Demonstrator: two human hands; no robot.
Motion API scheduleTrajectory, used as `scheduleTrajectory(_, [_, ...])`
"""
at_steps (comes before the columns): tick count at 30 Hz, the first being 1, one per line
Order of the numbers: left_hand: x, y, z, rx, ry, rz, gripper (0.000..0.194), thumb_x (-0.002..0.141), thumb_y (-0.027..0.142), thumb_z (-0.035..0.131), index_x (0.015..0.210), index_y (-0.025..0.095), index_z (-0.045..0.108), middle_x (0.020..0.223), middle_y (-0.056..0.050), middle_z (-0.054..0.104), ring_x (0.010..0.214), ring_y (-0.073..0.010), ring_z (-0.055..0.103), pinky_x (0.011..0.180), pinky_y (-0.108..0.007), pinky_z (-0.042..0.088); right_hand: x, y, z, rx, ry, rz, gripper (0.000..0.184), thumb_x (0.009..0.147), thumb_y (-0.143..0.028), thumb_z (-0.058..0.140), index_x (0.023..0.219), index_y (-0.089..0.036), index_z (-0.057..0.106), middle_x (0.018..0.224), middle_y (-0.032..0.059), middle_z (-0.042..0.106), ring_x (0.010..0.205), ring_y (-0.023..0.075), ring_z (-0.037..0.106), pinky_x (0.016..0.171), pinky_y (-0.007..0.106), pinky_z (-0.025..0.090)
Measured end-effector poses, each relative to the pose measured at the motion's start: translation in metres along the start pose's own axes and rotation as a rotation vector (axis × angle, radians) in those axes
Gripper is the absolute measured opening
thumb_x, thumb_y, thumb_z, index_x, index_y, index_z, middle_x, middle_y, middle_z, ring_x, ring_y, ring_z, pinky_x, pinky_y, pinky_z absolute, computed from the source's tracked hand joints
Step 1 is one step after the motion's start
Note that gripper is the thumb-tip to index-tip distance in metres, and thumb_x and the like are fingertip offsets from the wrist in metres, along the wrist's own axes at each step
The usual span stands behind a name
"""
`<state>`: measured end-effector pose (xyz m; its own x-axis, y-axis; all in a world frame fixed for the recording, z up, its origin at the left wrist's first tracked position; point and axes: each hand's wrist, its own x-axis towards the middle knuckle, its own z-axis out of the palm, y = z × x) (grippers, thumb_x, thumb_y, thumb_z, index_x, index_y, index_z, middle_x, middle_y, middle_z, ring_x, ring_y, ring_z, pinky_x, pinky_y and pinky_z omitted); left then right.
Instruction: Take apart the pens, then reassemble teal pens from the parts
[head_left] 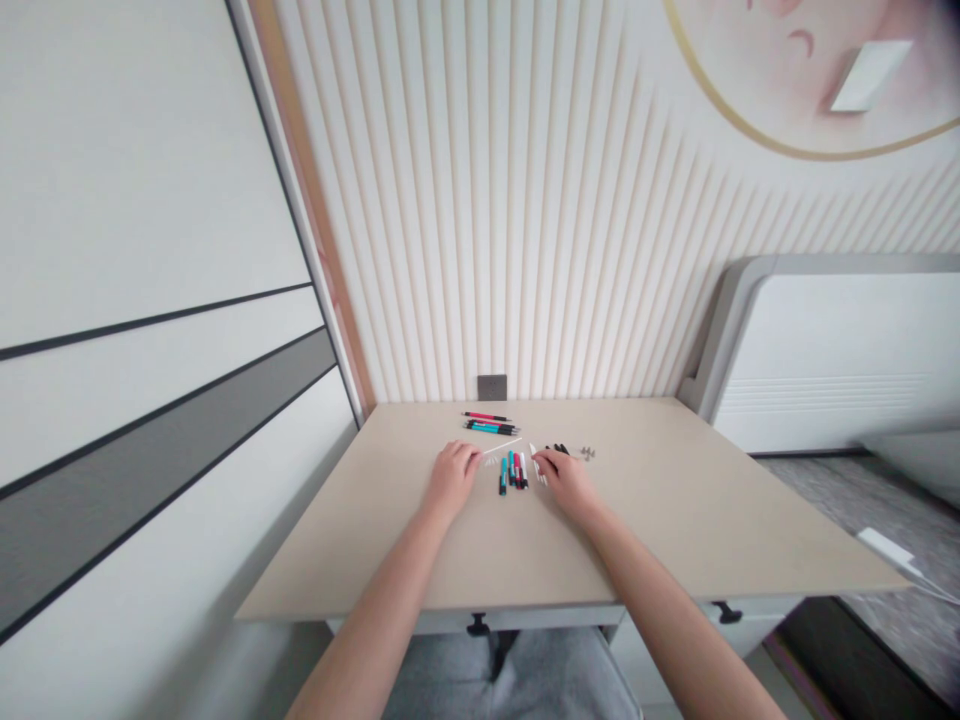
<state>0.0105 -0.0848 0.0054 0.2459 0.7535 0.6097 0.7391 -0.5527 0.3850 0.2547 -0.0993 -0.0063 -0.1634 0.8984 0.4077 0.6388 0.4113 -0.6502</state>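
Note:
My left hand (453, 474) is closed, pinching one end of a thin white pen refill (504, 445) that points right and away. My right hand (565, 476) is also closed, with a slim white piece (532, 449) at its fingertips; its exact kind is too small to tell. Under that hand lie several white sticks (539, 474), partly hidden by the fingers. Between the hands are several pen barrel parts in teal (503, 477), red (518, 471) and white (523, 470). Tiny white pieces (490, 461) rest beside my left fingertips.
Several pens in teal (491, 429) and red (486, 416) lie toward the back of the beige desk (360, 540). Black pen parts (561, 449) and small metallic pieces (588, 453) lie right of my right hand. A dark socket (492, 387) is on the ribbed wall behind.

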Motion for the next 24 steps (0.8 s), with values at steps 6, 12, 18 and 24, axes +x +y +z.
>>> scheduleTrajectory(6, [-0.002,0.005,0.007,-0.108,-0.136,-0.007,0.024,0.095,0.032,0.046,0.085,0.018,0.064,0.076,-0.003,0.064,0.074,-0.0164,0.058,0.072,-0.028,0.044,-0.005,-0.01,0.003,0.121,-0.113,-0.083,0.037,0.096,-0.033,0.04,0.129,-0.023,0.055,0.082,0.003,0.07,0.076,0.0175,0.064,0.074,0.028,0.047])
scheduleTrajectory(12, [-0.006,0.016,0.012,-0.137,-0.264,0.146,0.024,0.095,0.034,0.049,0.087,0.019,0.065,0.079,-0.002,0.066,0.077,-0.0157,0.059,0.076,-0.027,0.042,-0.005,-0.015,0.009,0.159,-0.146,-0.206,0.031,0.095,-0.032,0.044,0.114,-0.023,0.066,0.099,0.0063,0.071,0.088,0.02,0.064,0.082,0.032,0.047])
scheduleTrajectory(18, [-0.007,0.024,0.009,-0.085,-0.3,0.289,0.021,0.093,0.036,0.054,0.102,0.019,0.064,0.092,-0.005,0.068,0.088,-0.0184,0.06,0.082,-0.031,0.042,-0.003,-0.013,0.009,0.24,-0.051,-0.148,0.03,0.094,-0.034,0.045,0.107,-0.021,0.068,0.103,0.0071,0.071,0.093,0.02,0.065,0.085,0.031,0.047])
scheduleTrajectory(24, [-0.007,0.024,0.005,0.022,-0.309,0.349,0.025,0.089,0.033,0.061,0.112,0.022,0.063,0.11,-0.008,0.063,0.101,-0.0216,0.057,0.089,-0.036,0.043,0.003,-0.005,0.001,0.255,0.176,0.05,0.034,0.091,-0.04,0.045,0.1,-0.019,0.07,0.098,0.0082,0.072,0.088,0.0215,0.064,0.083,0.033,0.047])
